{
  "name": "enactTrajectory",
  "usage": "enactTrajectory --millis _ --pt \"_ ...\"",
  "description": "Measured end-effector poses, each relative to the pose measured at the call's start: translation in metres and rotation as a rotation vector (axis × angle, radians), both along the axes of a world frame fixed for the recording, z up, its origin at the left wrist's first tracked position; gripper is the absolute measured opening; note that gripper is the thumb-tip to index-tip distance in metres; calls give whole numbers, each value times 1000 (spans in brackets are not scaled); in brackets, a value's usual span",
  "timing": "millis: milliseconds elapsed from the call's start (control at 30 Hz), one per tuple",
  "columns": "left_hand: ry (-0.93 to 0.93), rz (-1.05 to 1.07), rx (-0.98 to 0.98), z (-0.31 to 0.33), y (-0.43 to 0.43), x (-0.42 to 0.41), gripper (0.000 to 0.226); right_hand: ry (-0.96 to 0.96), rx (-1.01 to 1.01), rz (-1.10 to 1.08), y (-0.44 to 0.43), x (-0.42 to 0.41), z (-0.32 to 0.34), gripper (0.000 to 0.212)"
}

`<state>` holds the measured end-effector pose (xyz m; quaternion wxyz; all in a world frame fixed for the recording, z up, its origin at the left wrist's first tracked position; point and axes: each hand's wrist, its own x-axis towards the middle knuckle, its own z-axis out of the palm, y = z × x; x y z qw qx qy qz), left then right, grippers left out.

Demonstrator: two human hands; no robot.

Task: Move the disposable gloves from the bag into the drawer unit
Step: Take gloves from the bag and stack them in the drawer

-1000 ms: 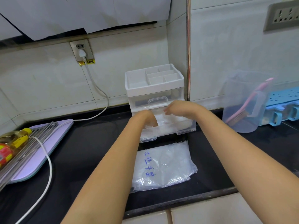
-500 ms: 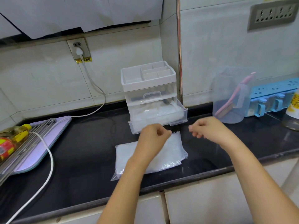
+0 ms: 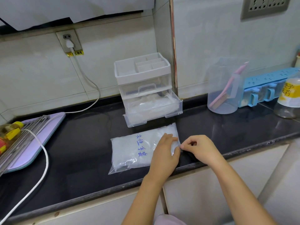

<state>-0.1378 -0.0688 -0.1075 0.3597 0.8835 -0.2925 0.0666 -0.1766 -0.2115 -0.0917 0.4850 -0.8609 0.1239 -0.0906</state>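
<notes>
Now | step: opening bag, just in front of drawer unit; gloves already in its pulled-out drawer | left hand flat on bag, fingers together | right hand pinches bag's edge | next: part mouth, extract gloves

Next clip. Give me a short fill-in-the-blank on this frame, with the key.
1. The drawer unit's ____ drawer stands pulled out, with clear gloves in it.
2. The glove bag lies on the black countertop in ____ of that unit.
3. The right hand pinches the bag's ____ edge; the left hand lies on the bag beside it.
4. The brush in the clear jug is ____.
Missing words: lower; front; right; pink.
</notes>
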Motion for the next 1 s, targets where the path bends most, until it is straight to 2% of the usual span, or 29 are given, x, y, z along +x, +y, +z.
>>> enactTrajectory --millis 133,300,467,567,700,1000 --pt "-22 -3 60 -6 -1 3 35 -4 -30 13 0 1 -4 13" --pt "-12 45 40 -6 -1 2 38 -29 39 -65 -3 -3 -1 11" --pt "30 89 -26 -5 -1 -1 42 -15 -195 -84 9 2 -12 18" --pt "46 95 -52 -4 -1 -3 41 67 -217 -60 12 3 -3 16" --pt "61 100 -64 -3 -1 -4 43 119 -145 -12 12 2 4 17" --pt "0 64 -1 -1 -1 -4 44 -82 193 -58 3 -7 5 9"
